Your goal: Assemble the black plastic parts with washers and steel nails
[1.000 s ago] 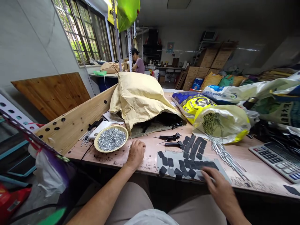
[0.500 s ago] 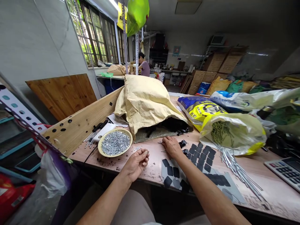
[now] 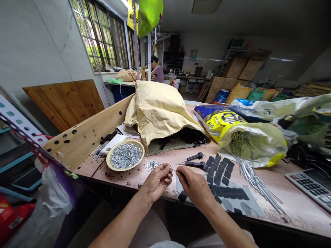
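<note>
Head view: left hand (image 3: 157, 182) holds a thin metal pin (image 3: 173, 169) in a narrow pinch; right hand (image 3: 194, 187) grip looks narrow, can't tell what's in it.

Far end of room: co-worker (image 3: 157, 70) in a mauve T-shirt, at a bench beside tall barred windows (image 3: 99, 34). Stacked cartons (image 3: 234, 67) along the back wall, filled sacks in front of them. Nearer, on the workbench: slumped kraft paper sack (image 3: 157, 110), blue-and-yellow printed sack (image 3: 217, 119), desk calculator (image 3: 310, 186) at right. Pine board (image 3: 62, 103) leaning by left wall. Lime-green bag (image 3: 149, 15) hanging overhead.
</note>
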The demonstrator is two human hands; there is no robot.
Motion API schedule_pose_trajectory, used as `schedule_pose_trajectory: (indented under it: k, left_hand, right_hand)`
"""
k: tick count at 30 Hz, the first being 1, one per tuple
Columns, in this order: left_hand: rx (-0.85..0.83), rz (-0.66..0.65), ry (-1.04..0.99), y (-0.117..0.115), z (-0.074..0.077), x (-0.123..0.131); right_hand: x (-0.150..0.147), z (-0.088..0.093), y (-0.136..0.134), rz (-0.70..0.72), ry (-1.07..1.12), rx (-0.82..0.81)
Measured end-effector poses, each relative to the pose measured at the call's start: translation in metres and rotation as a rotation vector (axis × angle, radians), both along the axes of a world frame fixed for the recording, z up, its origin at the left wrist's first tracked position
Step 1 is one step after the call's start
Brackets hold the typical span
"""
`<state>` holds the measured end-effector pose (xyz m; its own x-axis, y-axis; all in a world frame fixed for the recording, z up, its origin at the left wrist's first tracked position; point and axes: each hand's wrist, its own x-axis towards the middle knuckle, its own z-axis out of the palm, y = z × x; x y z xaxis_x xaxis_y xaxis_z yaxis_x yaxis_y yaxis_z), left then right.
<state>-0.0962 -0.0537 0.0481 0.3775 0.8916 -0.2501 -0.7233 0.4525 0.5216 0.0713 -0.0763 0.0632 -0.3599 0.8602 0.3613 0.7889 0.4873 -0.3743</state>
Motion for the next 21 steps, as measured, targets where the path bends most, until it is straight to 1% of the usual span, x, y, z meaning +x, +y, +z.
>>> schedule_pose_trajectory:
  k: [4, 7, 9, 11, 14, 16, 18, 19, 21]
  left_hand:
    - [0.034, 0.026, 0.086, -0.008, 0.003, 0.002]
    - [0.109, 0.058, 0.187, -0.012, 0.005, 0.002]
    - [0.169, 0.057, 0.244, -0.014, 0.007, 0.002]
    - [0.216, 0.044, 0.283, -0.015, 0.008, 0.001]
    - [0.262, 0.026, 0.322, -0.017, 0.008, 0.001]
    - [0.273, 0.022, 0.338, -0.017, 0.008, 0.002]
    - [0.269, 0.027, 0.350, -0.017, 0.007, 0.004]
    - [0.263, 0.034, 0.358, -0.017, 0.006, 0.005]
    - [0.252, 0.050, 0.379, -0.017, 0.006, 0.007]
  right_hand:
    - [-0.001, 0.000, -0.009, -0.040, -0.005, 0.045]
    - [-0.002, 0.003, -0.015, -0.048, 0.035, 0.004]
    - [-0.002, 0.006, -0.018, -0.026, 0.144, -0.102]
    - [-0.001, 0.008, -0.021, 0.010, 0.322, -0.286]
    - [-0.001, 0.005, -0.023, 0.043, 0.599, -0.578]
    - [0.000, 0.002, -0.024, 0.044, 0.706, -0.677]
    - [0.000, 0.000, -0.026, 0.034, 0.714, -0.675]
    - [0.000, 0.000, -0.026, 0.017, 0.677, -0.634]
    - [0.001, 0.002, -0.028, -0.037, 0.549, -0.479]
